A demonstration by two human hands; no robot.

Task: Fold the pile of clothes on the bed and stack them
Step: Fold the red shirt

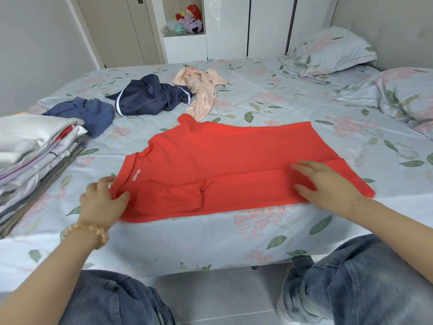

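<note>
One garment in work: red T-shirt, flat on bed, near long edge folded over.
Handling: likely light, limp, creases easily; take at collar and hem corners.
Left hand: pinches collar-end corner.
Right hand: fingers straight, pressing the fold.
Folded stack: left of shirt.
Unfolded: three garments beyond.

White wardrobe, grey tiled floor
</note>
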